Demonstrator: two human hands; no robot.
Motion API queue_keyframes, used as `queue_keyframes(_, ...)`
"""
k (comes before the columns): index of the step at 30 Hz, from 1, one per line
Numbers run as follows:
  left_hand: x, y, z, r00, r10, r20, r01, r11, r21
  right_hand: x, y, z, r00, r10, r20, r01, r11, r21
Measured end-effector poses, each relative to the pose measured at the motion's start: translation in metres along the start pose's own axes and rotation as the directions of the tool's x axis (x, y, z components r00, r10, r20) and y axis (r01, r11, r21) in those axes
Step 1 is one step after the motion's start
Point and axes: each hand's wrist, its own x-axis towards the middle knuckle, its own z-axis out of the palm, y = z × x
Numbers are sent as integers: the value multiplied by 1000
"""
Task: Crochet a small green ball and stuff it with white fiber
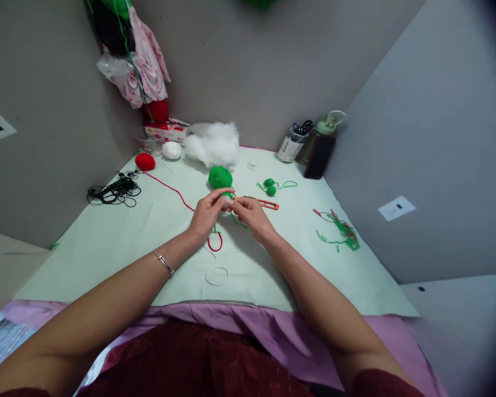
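Over the middle of the table, my left hand point(204, 215) is closed around a small green crocheted piece point(228, 195). A tuft of white stuffing point(226, 202) shows at the piece, between both hands' fingertips. The fingers of my right hand point(251, 213) are pinched together against this tuft, touching my left fingertips. Just behind the hands sits a ball of green yarn point(220, 177). An orange tool point(268, 204), which looks like a craft knife, lies partly behind my right hand. Red yarn point(215, 242) and a thin white strand point(217, 276) loop below my hands.
At the back are a heap of white stuffing point(213, 144), a white yarn ball point(172, 150) and a red yarn ball point(145, 161). Black cords point(116, 189) lie left. Right are small green pieces point(270, 190), yarn scraps point(345, 231), a pen cup point(290, 146), a phone point(320, 158) and a bottle point(327, 125).
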Motion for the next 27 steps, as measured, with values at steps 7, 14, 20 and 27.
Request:
queue_keyframes(7, -4, 4, 0, 999, 18, 36, -18, 1000, -11, 0, -4, 4, 986, -84, -142, 69, 992, -106)
queue_keyframes(14, -1, -2, 1, 999, 1, 52, 3, 996, -86, 2, -1, 3, 979, -116, -169, 80, 976, -203)
queue_keyframes(20, 3, -4, -1, 1000, -12, 26, 15, 991, -131, -2, -4, 2, 982, -159, -100, 130, 960, -249)
queue_keyframes(27, 5, -6, 0, 996, -41, -74, 30, 989, -144, -8, -9, 17, 984, -176, -25, 163, 949, -270)
